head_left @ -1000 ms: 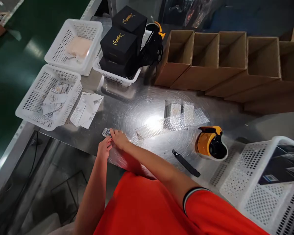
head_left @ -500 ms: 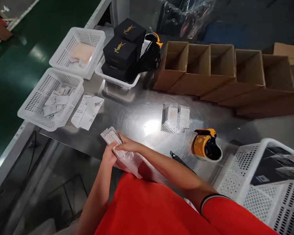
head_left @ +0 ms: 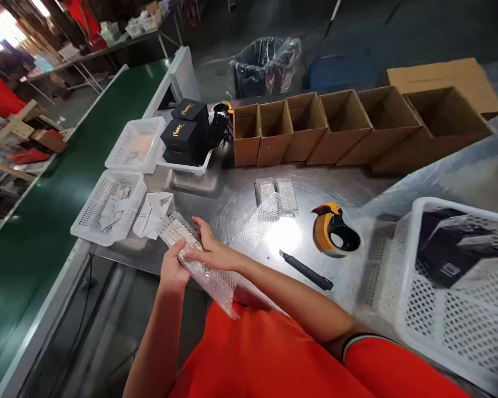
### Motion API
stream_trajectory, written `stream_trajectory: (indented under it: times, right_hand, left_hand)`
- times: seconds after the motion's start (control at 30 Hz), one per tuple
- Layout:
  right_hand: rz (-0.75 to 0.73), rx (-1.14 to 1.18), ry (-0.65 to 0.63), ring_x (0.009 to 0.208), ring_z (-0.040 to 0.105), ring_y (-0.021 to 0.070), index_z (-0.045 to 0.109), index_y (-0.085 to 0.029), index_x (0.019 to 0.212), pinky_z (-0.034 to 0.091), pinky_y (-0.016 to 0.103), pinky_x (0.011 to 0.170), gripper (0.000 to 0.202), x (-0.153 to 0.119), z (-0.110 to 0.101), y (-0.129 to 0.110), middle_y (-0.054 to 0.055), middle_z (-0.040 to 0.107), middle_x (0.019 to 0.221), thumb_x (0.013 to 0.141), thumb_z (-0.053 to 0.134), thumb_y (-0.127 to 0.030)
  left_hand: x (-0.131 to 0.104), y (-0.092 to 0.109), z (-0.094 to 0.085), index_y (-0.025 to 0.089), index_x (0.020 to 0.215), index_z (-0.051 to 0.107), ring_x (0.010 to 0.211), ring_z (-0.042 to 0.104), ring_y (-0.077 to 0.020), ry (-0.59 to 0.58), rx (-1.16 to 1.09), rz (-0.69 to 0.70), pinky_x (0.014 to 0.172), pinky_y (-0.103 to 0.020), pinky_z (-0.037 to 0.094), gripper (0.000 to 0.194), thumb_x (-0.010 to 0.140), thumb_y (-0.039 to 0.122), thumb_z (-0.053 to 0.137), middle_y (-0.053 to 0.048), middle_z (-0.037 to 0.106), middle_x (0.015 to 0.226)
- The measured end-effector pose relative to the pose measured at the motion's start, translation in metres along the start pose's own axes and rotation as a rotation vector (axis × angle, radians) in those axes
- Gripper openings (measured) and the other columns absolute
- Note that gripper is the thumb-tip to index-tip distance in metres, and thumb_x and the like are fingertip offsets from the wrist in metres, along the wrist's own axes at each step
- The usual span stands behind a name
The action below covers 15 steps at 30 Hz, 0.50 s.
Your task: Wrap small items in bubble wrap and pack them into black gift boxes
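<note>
A bubble-wrapped packet (head_left: 177, 229) is between my hands at the table's front edge. Its loose bubble wrap (head_left: 219, 290) trails down against my red shirt. My left hand (head_left: 175, 268) grips the packet's lower left side, thumb on top. From the right, my right hand (head_left: 216, 251) holds the wrap with its thumb pressed across it, the fingers along the far edge. What is inside the wrap cannot be made out clearly. Beyond, another bubble-wrapped item (head_left: 276, 193) lies on the metal table (head_left: 236, 196).
A black cutter knife (head_left: 306, 270) and a yellow tape dispenser (head_left: 335, 231) lie to the right. Open cartons (head_left: 299, 130) line the back. White baskets (head_left: 108, 207) with papers and black boxes (head_left: 185, 135) stand left, near a green conveyor (head_left: 33, 221). Another basket (head_left: 452, 326) is right.
The camera view has tilted up, showing more background. My right hand's fingers have spread from the packet's edge, and more of the packet's top shows. The packet stays in my hands.
</note>
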State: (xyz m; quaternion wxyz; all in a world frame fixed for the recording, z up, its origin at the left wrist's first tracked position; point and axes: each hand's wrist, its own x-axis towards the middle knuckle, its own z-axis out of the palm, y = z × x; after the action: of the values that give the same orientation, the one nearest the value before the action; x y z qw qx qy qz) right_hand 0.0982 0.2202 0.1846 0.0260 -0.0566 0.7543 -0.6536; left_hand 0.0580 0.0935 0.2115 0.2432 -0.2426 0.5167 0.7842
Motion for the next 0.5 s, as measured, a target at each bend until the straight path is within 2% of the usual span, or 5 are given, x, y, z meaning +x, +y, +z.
stream_trajectory:
  times: [0.13,0.23,0.33,0.4,0.5]
  right_hand:
    - [-0.051,-0.093,0.341,0.147,0.025,0.0302,0.026,-0.016,0.152,0.021,0.056,0.120,0.068,-0.034,-0.012,0.001,0.021,0.033,0.155,0.100,0.033,-0.059]
    - [-0.146,-0.049,0.182,0.131,0.048,0.0258,0.044,-0.018,0.141,0.024,0.054,0.118,0.059,-0.042,-0.012,0.004,0.015,0.059,0.133,0.104,0.017,-0.055]
    - [-0.259,-0.051,-0.048,0.104,0.061,0.0229,0.066,-0.017,0.105,0.038,0.046,0.107,0.062,-0.035,0.004,-0.003,0.009,0.069,0.102,0.102,0.022,-0.060]
    - [-0.200,-0.013,-0.028,0.084,0.060,0.0183,0.066,-0.016,0.088,0.048,0.034,0.085,0.059,-0.028,0.020,-0.010,0.005,0.065,0.086,0.097,0.035,-0.065]
    - [-0.007,0.126,0.064,0.064,0.047,0.0110,0.059,-0.016,0.075,0.038,0.023,0.060,0.057,-0.019,0.046,-0.017,-0.002,0.052,0.067,0.090,0.047,-0.070]
  left_hand:
    - [-0.015,0.023,0.004,0.015,0.098,0.070,0.102,0.071,-0.0321,-0.080,0.023,0.060,0.095,-0.048,0.056,0.032,0.067,0.024,0.067,-0.012,0.076,0.098]
    - [-0.016,0.047,0.005,0.015,0.103,0.069,0.113,0.067,-0.0351,-0.142,0.059,0.107,0.099,-0.054,0.054,0.036,0.069,0.029,0.066,-0.013,0.075,0.110]
    - [-0.009,0.071,0.006,0.014,0.104,0.069,0.116,0.065,-0.0358,-0.213,0.057,0.122,0.102,-0.055,0.051,0.038,0.069,0.029,0.067,-0.014,0.073,0.116]
    - [-0.002,0.085,0.005,0.015,0.105,0.069,0.118,0.064,-0.0363,-0.237,0.047,0.132,0.104,-0.054,0.050,0.039,0.068,0.028,0.068,-0.014,0.074,0.115]
    - [0.013,0.104,0.000,0.018,0.107,0.068,0.120,0.063,-0.0355,-0.247,0.005,0.193,0.106,-0.053,0.048,0.039,0.070,0.029,0.068,-0.012,0.075,0.111]
